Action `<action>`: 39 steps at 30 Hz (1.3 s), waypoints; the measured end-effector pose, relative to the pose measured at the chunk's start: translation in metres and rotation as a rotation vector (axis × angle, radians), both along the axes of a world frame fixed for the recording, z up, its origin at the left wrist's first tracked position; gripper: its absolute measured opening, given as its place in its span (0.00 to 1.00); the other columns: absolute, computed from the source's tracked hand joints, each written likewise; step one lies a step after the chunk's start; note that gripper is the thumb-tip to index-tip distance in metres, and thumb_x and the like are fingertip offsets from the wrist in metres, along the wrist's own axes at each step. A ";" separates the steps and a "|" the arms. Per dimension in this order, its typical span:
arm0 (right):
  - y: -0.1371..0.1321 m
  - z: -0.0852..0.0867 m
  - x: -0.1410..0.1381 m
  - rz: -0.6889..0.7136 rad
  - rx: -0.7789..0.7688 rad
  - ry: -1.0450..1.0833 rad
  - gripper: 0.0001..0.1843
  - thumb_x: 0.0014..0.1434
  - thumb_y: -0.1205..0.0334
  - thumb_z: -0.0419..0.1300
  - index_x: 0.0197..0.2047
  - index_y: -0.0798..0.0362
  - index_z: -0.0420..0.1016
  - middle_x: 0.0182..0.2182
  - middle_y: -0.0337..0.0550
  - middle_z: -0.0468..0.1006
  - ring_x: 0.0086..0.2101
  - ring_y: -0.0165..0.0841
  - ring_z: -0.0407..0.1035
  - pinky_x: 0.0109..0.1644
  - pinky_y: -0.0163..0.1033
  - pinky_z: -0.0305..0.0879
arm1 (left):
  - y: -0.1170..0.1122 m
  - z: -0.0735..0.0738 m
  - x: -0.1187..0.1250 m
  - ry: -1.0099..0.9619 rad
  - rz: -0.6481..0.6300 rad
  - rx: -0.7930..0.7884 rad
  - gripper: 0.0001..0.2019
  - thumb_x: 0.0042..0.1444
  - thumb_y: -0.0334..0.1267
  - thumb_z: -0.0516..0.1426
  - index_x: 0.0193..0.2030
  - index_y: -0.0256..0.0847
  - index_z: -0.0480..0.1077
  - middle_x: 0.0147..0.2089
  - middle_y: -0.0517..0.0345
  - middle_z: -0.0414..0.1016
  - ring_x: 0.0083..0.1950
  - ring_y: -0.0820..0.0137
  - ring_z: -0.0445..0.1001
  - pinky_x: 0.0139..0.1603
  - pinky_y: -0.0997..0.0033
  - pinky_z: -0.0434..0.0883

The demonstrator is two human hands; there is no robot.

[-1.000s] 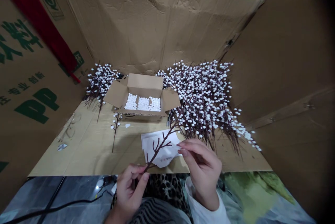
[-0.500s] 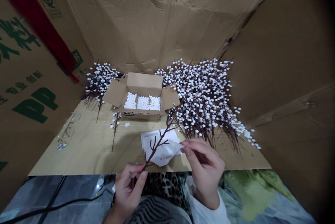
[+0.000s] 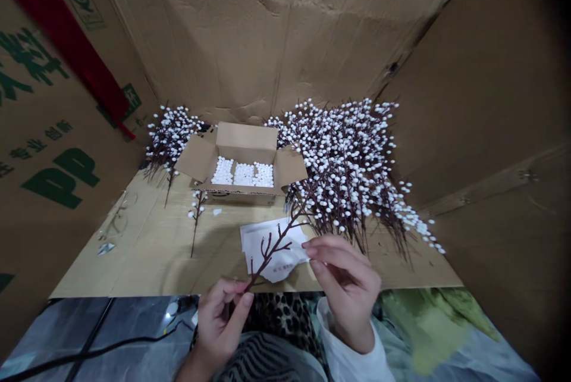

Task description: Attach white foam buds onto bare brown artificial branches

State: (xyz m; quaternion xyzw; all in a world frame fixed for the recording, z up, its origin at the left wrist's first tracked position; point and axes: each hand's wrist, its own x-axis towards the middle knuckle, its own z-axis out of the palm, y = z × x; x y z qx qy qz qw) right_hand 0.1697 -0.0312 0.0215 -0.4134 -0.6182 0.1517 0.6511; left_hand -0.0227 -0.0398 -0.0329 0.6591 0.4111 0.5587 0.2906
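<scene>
My left hand (image 3: 223, 313) pinches the lower end of a bare brown artificial branch (image 3: 273, 249) between thumb and fingers. The branch slants up and to the right, its short twigs without berries. Thumb and fingertips of my right hand (image 3: 345, 287) are closed together just right of the branch's twigs; whatever they hold is too small to make out. Beneath the branch lies torn white paper (image 3: 252, 236) with some print on it. Behind it stands an open cardboard box (image 3: 243, 190) with white berry-like tips packed in several groups.
A large heap of white-berried branches (image 3: 343, 162) fills the right back, and a smaller bunch (image 3: 172, 135) lies at the left. One short berried sprig (image 3: 195, 221) rests before the box. Glasses (image 3: 118, 215) lie at the left edge. Cardboard walls (image 3: 267, 43) enclose the table.
The branch in my left hand has swung slightly to the right. My right hand has shifted a little to the left, its fingertips still together.
</scene>
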 end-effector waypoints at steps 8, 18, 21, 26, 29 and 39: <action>0.001 0.000 0.001 0.001 -0.010 -0.012 0.15 0.54 0.75 0.61 0.39 0.46 0.79 0.32 0.41 0.80 0.34 0.35 0.74 0.36 0.41 0.73 | 0.002 -0.002 0.002 0.001 0.016 0.012 0.05 0.53 0.27 0.58 0.33 0.41 0.71 0.24 0.64 0.76 0.22 0.76 0.75 0.25 0.84 0.71; -0.001 -0.002 0.001 -0.052 -0.042 0.069 0.14 0.55 0.75 0.61 0.38 0.46 0.79 0.32 0.41 0.80 0.34 0.35 0.75 0.35 0.40 0.72 | 0.000 -0.004 0.001 -0.018 0.014 -0.010 0.04 0.54 0.27 0.58 0.34 0.40 0.71 0.23 0.63 0.76 0.21 0.75 0.74 0.24 0.83 0.70; 0.000 -0.001 -0.001 -0.049 -0.044 0.058 0.13 0.55 0.74 0.61 0.37 0.46 0.79 0.31 0.41 0.81 0.33 0.35 0.75 0.35 0.40 0.72 | 0.000 -0.002 0.001 -0.011 0.018 -0.014 0.04 0.54 0.28 0.58 0.33 0.40 0.72 0.23 0.63 0.76 0.22 0.76 0.74 0.24 0.84 0.70; -0.001 -0.002 -0.003 -0.022 -0.054 0.062 0.13 0.55 0.74 0.61 0.38 0.46 0.79 0.31 0.41 0.81 0.34 0.35 0.75 0.35 0.40 0.72 | -0.001 -0.003 0.001 -0.050 0.012 -0.071 0.03 0.55 0.30 0.58 0.33 0.40 0.72 0.21 0.64 0.74 0.19 0.76 0.71 0.22 0.84 0.67; -0.003 -0.007 -0.002 -0.012 -0.074 0.131 0.12 0.55 0.74 0.61 0.38 0.46 0.79 0.31 0.40 0.81 0.35 0.34 0.74 0.37 0.39 0.72 | -0.002 -0.006 0.002 -0.114 0.025 -0.146 0.03 0.55 0.34 0.59 0.30 0.39 0.72 0.18 0.65 0.71 0.18 0.77 0.67 0.19 0.83 0.64; -0.006 -0.027 -0.018 -0.130 -0.220 0.259 0.07 0.56 0.70 0.62 0.35 0.49 0.79 0.30 0.42 0.81 0.33 0.33 0.76 0.33 0.36 0.73 | 0.003 -0.018 0.005 -0.520 -0.065 -0.645 0.17 0.53 0.52 0.61 0.35 0.38 0.71 0.18 0.69 0.64 0.13 0.82 0.53 0.14 0.82 0.54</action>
